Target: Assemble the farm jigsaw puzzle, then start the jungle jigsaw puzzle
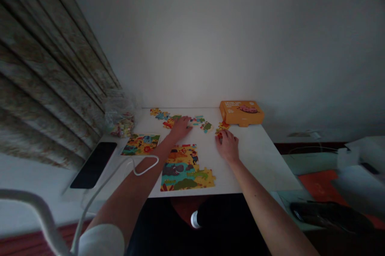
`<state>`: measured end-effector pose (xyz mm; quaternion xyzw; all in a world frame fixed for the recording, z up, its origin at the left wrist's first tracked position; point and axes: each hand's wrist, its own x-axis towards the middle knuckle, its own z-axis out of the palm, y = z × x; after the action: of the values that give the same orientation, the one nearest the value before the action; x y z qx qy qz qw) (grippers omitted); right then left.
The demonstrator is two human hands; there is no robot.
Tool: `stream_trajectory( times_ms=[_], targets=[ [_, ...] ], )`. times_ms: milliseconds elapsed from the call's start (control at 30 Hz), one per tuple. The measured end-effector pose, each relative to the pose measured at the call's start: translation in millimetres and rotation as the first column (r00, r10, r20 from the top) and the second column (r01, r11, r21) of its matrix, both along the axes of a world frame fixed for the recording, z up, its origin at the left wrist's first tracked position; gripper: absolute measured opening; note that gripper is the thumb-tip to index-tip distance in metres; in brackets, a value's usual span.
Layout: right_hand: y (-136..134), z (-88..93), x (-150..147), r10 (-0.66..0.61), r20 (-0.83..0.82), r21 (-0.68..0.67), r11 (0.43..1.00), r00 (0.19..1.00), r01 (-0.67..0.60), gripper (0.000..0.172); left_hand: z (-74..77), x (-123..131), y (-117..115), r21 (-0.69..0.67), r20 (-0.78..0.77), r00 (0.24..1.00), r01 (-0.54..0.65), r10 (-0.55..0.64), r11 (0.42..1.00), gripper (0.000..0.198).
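My left hand (pixel 181 127) lies with its fingers stretched out over loose jigsaw pieces (pixel 168 123) at the back of the white table. My right hand (pixel 227 145) has its fingers curled around an orange jigsaw piece (pixel 220 135), mostly covered by the fingers. More orange pieces (pixel 224 125) lie just beyond it. Several other loose pieces (pixel 206 126) are between my two hands. Nearer to me sits a partly joined jigsaw (pixel 183 171) with a hippo and a crocodile. A small picture card (pixel 141 143) with animals lies left of my left forearm.
An orange puzzle box (pixel 242 112) stands at the table's back right. On the left are a clear plastic bag (pixel 122 121) with pieces inside and a black phone (pixel 94 165). A white cable (pixel 105 185) loops across my left forearm. Wall and curtain border the table.
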<state>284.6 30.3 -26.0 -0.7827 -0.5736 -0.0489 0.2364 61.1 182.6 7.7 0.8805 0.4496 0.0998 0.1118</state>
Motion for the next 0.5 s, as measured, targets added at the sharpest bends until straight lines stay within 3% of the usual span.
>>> stream_trajectory(
  times_ms=[167, 367, 500],
  targets=[
    [1, -0.4, 0, -0.004, 0.0, -0.021, 1.0, 1.0, 0.004, 0.032, -0.6, 28, 19, -0.144, 0.042, 0.999, 0.006, 0.0, 0.99, 0.048],
    [2, -0.4, 1, -0.004, -0.018, -0.025, 1.0, 1.0, 0.004, 0.033, 0.3, 38, 39, -0.233, 0.133, 0.981, -0.108, 0.142, 0.966, 0.071],
    [1, 0.3, 1, -0.005, -0.012, -0.02, 1.0, 1.0, 0.005, 0.032, 4.2, 37, 41, -0.298, 0.296, 0.916, -0.181, 0.271, 0.937, 0.051]
  ],
)
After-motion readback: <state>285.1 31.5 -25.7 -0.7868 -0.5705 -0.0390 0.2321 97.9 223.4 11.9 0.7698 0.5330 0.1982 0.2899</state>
